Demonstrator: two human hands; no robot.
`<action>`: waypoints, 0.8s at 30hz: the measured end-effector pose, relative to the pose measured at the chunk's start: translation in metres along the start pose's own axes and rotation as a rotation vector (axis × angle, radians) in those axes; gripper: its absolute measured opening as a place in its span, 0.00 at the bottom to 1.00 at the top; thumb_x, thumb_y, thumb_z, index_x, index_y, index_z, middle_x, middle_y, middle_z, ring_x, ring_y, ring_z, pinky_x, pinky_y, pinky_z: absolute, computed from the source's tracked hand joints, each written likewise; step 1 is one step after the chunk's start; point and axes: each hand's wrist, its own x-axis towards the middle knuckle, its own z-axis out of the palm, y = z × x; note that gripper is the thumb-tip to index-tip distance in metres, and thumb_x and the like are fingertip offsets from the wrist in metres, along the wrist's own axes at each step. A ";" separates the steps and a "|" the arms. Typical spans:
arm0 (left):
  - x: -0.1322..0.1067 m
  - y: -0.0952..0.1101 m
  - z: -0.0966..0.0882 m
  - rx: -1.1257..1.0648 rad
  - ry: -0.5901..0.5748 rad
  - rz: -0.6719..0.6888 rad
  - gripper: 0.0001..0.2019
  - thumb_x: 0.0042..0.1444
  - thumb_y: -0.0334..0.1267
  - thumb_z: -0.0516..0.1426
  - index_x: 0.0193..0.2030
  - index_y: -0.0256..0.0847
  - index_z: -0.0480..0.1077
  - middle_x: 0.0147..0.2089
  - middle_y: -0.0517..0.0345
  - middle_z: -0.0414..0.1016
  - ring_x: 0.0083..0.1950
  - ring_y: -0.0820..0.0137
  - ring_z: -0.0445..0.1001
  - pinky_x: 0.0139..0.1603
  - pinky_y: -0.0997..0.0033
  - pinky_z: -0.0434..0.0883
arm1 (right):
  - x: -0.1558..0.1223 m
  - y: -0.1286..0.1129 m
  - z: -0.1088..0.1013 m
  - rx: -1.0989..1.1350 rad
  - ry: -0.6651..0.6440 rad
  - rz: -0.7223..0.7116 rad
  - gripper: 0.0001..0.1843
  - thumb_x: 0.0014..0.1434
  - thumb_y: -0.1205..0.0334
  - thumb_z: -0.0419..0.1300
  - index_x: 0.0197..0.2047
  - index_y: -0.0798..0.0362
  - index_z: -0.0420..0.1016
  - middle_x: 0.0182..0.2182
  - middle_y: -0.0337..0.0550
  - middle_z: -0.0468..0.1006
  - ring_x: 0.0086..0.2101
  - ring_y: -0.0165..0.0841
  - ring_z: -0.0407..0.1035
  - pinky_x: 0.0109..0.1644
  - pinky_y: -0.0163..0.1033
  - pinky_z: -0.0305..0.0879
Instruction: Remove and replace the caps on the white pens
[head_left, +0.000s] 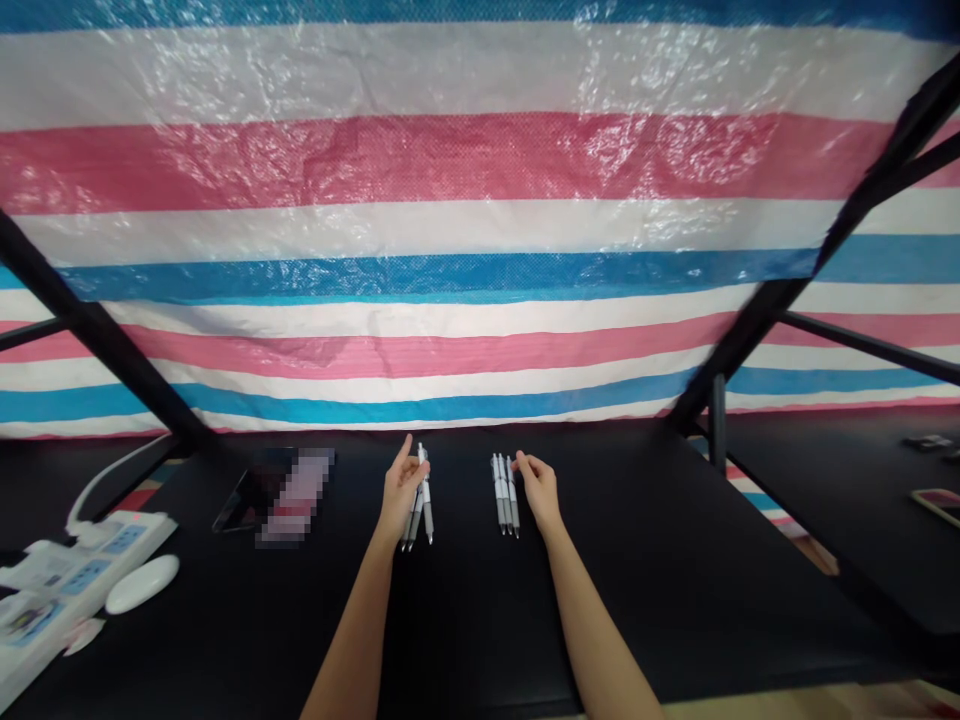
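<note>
Item: my left hand [403, 490], closed around grey-and-white retractable pens [424, 505], mid-frame above the table [465, 620]. Item: my right hand [538, 490], fingers curled, at three more pens [504, 495]; hold unclear. Risk: a loose grip could have dropped pens, which might roll. A pixelated patch [294, 495] hid part of a dark tablet [238, 503] at left.

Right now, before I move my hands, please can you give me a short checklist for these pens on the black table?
Left hand touching the left pen group: ok.
Right hand at the right pen group: ok.
The two pen groups apart: ok.
Left pen group lifted off the table: cannot tell.
Number of pens in the left group: cannot tell, the hand hides part.
Dark flat device apart from the left hand: ok.
</note>
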 end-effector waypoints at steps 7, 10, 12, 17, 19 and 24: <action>0.004 -0.016 -0.004 0.749 -0.072 0.250 0.20 0.51 0.41 0.55 0.51 0.41 0.71 0.27 0.60 0.68 0.30 0.70 0.64 0.39 0.66 0.64 | 0.000 0.000 0.001 0.013 0.003 0.009 0.25 0.52 0.40 0.52 0.21 0.53 0.74 0.22 0.41 0.76 0.29 0.35 0.68 0.34 0.36 0.59; 0.004 -0.023 -0.006 0.907 -0.072 0.329 0.17 0.51 0.38 0.55 0.48 0.43 0.73 0.34 0.55 0.71 0.37 0.65 0.66 0.42 0.63 0.65 | -0.001 -0.001 0.001 -0.003 -0.008 0.005 0.25 0.53 0.41 0.52 0.21 0.53 0.74 0.22 0.41 0.76 0.29 0.35 0.68 0.34 0.36 0.59; 0.005 -0.026 -0.007 0.941 -0.063 0.386 0.15 0.50 0.36 0.56 0.45 0.42 0.74 0.39 0.53 0.70 0.41 0.63 0.66 0.45 0.61 0.65 | -0.001 -0.002 0.000 -0.017 -0.016 0.003 0.25 0.53 0.42 0.52 0.21 0.53 0.74 0.22 0.41 0.75 0.29 0.35 0.68 0.33 0.36 0.59; 0.006 -0.030 -0.009 0.923 -0.065 0.451 0.13 0.50 0.33 0.56 0.43 0.41 0.74 0.43 0.51 0.69 0.44 0.62 0.65 0.49 0.58 0.65 | -0.001 -0.004 0.000 -0.063 -0.032 -0.010 0.24 0.54 0.43 0.51 0.21 0.53 0.73 0.22 0.41 0.75 0.29 0.35 0.68 0.33 0.35 0.58; 0.006 -0.030 -0.010 0.910 -0.051 0.449 0.13 0.50 0.33 0.56 0.44 0.41 0.74 0.43 0.51 0.68 0.44 0.61 0.65 0.49 0.58 0.65 | -0.001 -0.005 0.000 -0.103 -0.039 -0.025 0.24 0.55 0.44 0.50 0.21 0.53 0.73 0.23 0.41 0.75 0.30 0.35 0.68 0.34 0.36 0.58; 0.005 -0.029 -0.009 0.901 -0.019 0.435 0.13 0.50 0.33 0.56 0.43 0.43 0.73 0.42 0.52 0.68 0.44 0.61 0.66 0.49 0.57 0.65 | -0.005 -0.012 0.000 -0.352 -0.080 -0.111 0.20 0.57 0.49 0.50 0.23 0.51 0.73 0.26 0.42 0.75 0.33 0.37 0.66 0.40 0.40 0.56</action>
